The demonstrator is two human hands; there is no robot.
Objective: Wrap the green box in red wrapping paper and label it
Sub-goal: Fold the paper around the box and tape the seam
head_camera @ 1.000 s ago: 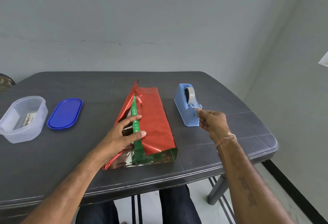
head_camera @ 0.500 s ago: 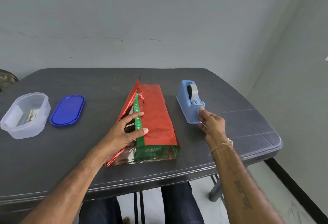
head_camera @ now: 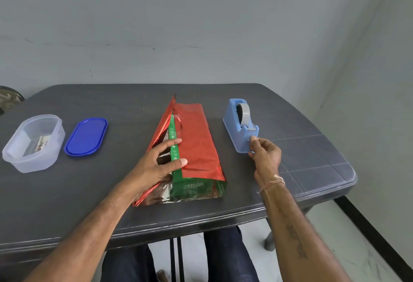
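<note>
Table (head_camera: 89, 192) centre: green box (head_camera: 173, 147) lies lengthwise, red wrapping paper (head_camera: 196, 143) covers its right side, green strip exposed. Left hand (head_camera: 161, 165) spread, fingers straight, presses the left paper flap against the box. Right hand (head_camera: 266, 156) pinches tape end (head_camera: 252, 134) at blue tape dispenser (head_camera: 234, 129), right of box.

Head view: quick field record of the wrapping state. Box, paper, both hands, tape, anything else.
box: green box lies lengthwise, a green strip and the near end bare
paper: red wrapping paper folded over the right side, left flap raised
left hand: left hand presses on the seam, fingers spread
right hand: right hand apparently pinches tape at the tape dispenser front
other: clear container, blue lid, at the table left
</note>
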